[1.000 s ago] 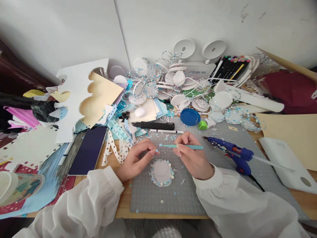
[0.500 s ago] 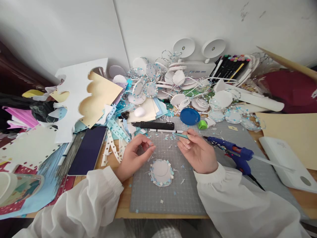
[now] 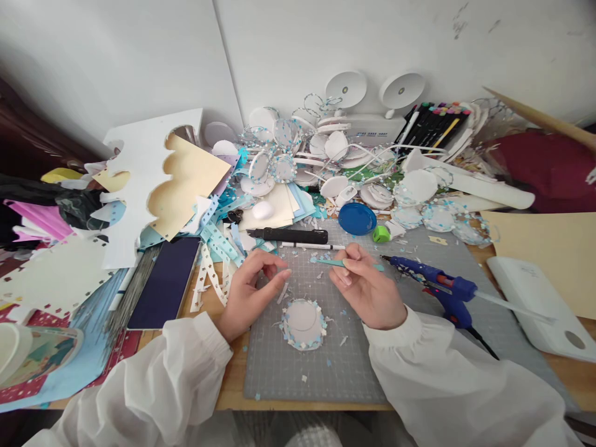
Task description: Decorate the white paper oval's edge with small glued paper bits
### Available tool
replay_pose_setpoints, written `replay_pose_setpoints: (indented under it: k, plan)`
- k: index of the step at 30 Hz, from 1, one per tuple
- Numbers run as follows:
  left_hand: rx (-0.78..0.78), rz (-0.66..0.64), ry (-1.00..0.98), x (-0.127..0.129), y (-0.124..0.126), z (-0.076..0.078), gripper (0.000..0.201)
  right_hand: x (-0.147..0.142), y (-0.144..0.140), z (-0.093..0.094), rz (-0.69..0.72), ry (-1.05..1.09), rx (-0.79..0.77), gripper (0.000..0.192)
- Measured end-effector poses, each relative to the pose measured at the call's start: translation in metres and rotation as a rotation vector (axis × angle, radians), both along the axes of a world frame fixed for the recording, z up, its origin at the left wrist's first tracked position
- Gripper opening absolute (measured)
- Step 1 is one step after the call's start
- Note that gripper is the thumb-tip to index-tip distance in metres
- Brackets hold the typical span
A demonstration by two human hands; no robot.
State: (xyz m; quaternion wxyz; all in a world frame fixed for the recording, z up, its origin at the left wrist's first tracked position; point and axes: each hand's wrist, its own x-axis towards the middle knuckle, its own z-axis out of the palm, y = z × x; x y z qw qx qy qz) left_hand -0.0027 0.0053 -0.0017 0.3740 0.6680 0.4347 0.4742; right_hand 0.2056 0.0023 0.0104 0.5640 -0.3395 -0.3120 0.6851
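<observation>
On the grey cutting mat [image 3: 326,372], seen from the head camera, a small white paper dome [image 3: 302,323] sits between the two wrists, its rim ringed with little blue and white punched stars. By the look of it the ring of stars goes most of the way round, though the far side is hard to read; loose stars and scraps lie scattered on the mat around it, so the decorating seems well along but not plainly finished.

Right hand [image 3: 370,292]: it hovers just beyond the dome, palm turned inward, with thumb and first fingers pinched closed on a thin teal tool [image 3: 342,263] that lies nearly level, its tip pointing left toward the other hand. Left hand [image 3: 254,292]: it is curled above the mat just left of the dome, thumb and forefinger brought close together as if pinching something tiny; whether a star sits between them I cannot tell. Both forearms, in white sleeves, rest at the near edge of the worktop [image 3: 233,388].

Farther back lie a black pen [image 3: 288,235], a blue lid [image 3: 357,219] and a blue glue gun [image 3: 433,282] to the right, a dark phone [image 3: 165,282] to the left, and a heap of finished white discs [image 3: 335,161] against the wall.
</observation>
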Motion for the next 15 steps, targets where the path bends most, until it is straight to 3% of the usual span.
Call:
replay_pose_setpoints:
  k: [4,9,15]
  plan:
    - [0.023,-0.056,0.016,-0.001,-0.003,0.006,0.026,-0.003,-0.004,0.0,0.026,-0.044,0.072,0.031]
    - [0.033,-0.115,-0.039,-0.001,-0.006,0.009,0.01,-0.004,-0.009,0.0,0.081,-0.122,0.185,0.03]
    - [0.03,-0.196,-0.068,0.0,-0.006,0.006,0.01,-0.003,-0.011,-0.009,0.134,-0.199,0.284,0.025]
